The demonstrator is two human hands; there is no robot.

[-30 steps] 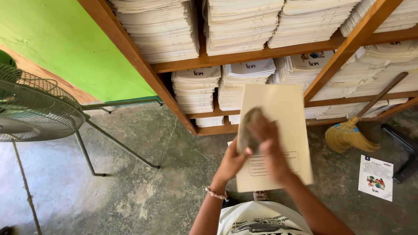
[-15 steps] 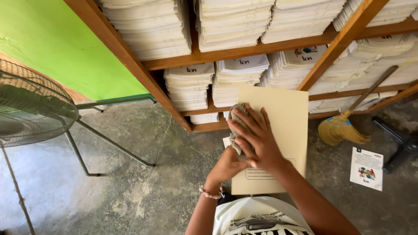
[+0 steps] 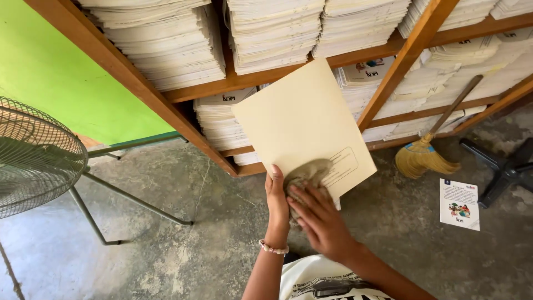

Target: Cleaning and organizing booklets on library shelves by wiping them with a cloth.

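My left hand [image 3: 277, 197] grips the lower left edge of a cream paper folder [image 3: 300, 125] and holds it up in front of the shelves, tilted to the left. A beaded bracelet sits on that wrist. My right hand [image 3: 319, 218] presses a grey-brown cloth [image 3: 308, 173] against the folder's bottom corner, beside the printed label box.
A wooden shelf rack [image 3: 183, 94] packed with stacks of white booklets [image 3: 166, 44] fills the back. A metal fan [image 3: 33, 155] on a stand is at the left. A straw broom [image 3: 425, 158], a black chair base [image 3: 502, 166] and a loose booklet [image 3: 459, 204] lie on the concrete floor at right.
The folder has swung from upright to tilted left and higher. My right hand with the cloth has slid from the folder's upper left down to its bottom corner.
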